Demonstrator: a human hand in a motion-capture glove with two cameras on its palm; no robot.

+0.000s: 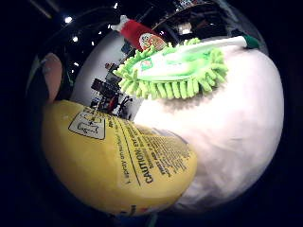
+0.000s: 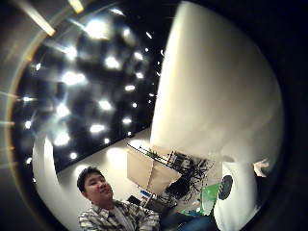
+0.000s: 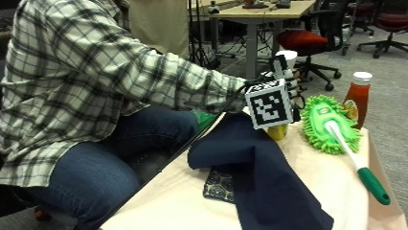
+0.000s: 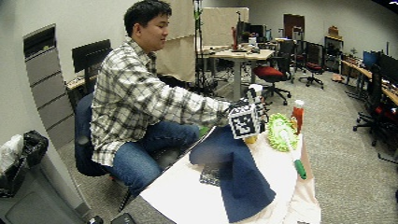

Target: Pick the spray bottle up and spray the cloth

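Right hand [image 3: 288, 88] raised, arm outstretched

"CAUTION" reads on the yellow spray bottle [image 1: 118, 165] label

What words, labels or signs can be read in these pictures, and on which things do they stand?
"CAUTION:" stands on the yellow spray bottle.
"1. spray on surface" stands on the same label; its smaller print is blurred.
Green duster: a small logo, unreadable.
Red ketchup bottle: label unreadable.
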